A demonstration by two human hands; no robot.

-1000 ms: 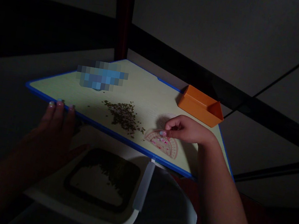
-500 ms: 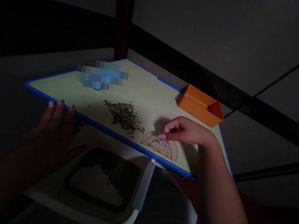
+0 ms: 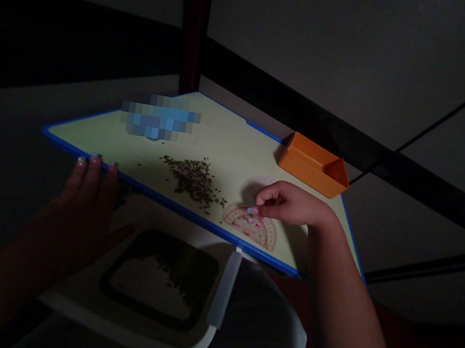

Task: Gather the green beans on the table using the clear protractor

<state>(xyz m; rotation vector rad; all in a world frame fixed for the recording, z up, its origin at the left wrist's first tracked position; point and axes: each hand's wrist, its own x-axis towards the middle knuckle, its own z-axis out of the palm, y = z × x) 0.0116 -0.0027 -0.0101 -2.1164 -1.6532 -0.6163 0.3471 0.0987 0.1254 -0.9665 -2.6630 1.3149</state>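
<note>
My right hand (image 3: 292,205) pinches the half-round protractor (image 3: 250,227) — dark seeds (image 3: 190,182) lie just beside it — while my left hand (image 3: 78,213) grips the blue-edged board (image 3: 229,138) nearby.

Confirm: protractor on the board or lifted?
On the board: the semicircular protractor lies flat on the blue-edged board, with no gap showing beneath it. The right hand has its fingertips at its upper edge.

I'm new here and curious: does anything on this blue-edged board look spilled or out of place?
Yes: loose dark grains lie in an uneven scatter on the blue-edged board, outside the orange tray, so they look spilled.
</note>
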